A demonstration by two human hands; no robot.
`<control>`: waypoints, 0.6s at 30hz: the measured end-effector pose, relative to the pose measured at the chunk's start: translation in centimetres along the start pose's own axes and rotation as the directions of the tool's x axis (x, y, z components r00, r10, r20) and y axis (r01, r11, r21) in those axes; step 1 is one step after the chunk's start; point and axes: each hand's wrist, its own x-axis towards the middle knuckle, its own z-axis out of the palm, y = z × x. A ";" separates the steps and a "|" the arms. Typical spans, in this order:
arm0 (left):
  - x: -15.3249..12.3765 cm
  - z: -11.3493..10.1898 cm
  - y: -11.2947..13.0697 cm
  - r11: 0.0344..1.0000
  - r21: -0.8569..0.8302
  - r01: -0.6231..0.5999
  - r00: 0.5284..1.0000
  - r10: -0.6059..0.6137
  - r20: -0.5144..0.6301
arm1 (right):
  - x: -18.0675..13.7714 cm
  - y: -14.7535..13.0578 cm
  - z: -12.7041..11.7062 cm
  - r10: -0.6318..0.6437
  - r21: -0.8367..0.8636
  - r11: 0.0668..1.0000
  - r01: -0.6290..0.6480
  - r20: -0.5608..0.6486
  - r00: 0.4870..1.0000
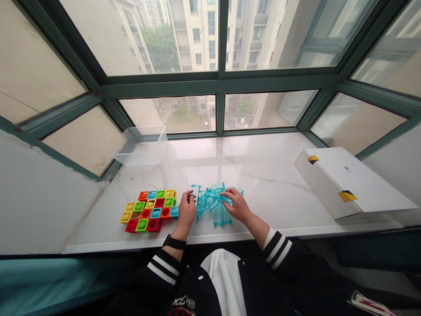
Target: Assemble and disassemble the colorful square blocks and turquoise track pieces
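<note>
1. The right hand (237,205) is half closed, thumb and fingers a little apart at the clear blue track pieces (207,199); whether it pinches one or only touches cannot be told.
2. The left hand (187,210) has its fingers loosely curled at the near-left edge of the same pieces; its fingertips are too unclear to show a hold.
3. The blue pieces lie in a tangled group between the hands and partly under the right fingers, probably so that both hands can reach them and one can steady while the other sorts.
4. Just left of the left hand, colored blocks (150,209) sit in uneven rows, cups facing up, perhaps set aside to keep them apart from the blue parts.
5. Beyond the left hand, farther from the body, a clear tub (141,159) stands by the window, seemingly out of the way.
6. Well to the right of the right hand, a white box (355,180) rests on the ledge (266,175), leaving that arm elbow room.
</note>
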 end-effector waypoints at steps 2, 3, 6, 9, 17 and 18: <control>0.0 0.1 0.1 1.000 -0.008 -0.015 1.000 0.015 -0.005 | -0.1 0.0 -0.2 0.034 0.047 0.998 -0.033 -0.023 0.999; 0.0 0.1 0.1 1.000 -0.009 -0.026 1.000 0.026 -0.010 | -0.2 0.0 -0.2 0.051 0.073 0.996 -0.049 -0.021 0.998; 0.0 0.1 0.2 0.999 -0.017 -0.049 0.998 0.049 -0.027 | -0.4 0.0 -0.2 0.074 0.109 0.991 -0.076 0.022 0.997; -0.1 -0.1 0.8 0.999 -0.036 -0.037 0.999 0.035 -0.034 | -0.5 0.1 0.0 0.076 0.095 0.992 -0.082 0.072 0.995; -0.2 -0.5 2.5 0.993 -0.120 -0.011 1.000 0.009 -0.023 | -0.1 0.8 0.1 0.094 0.193 0.974 -0.116 0.117 0.989; -0.2 -0.4 2.5 0.990 -0.138 -0.001 1.000 0.000 -0.007 | -0.1 0.9 0.2 0.106 0.214 0.968 -0.132 0.129 0.986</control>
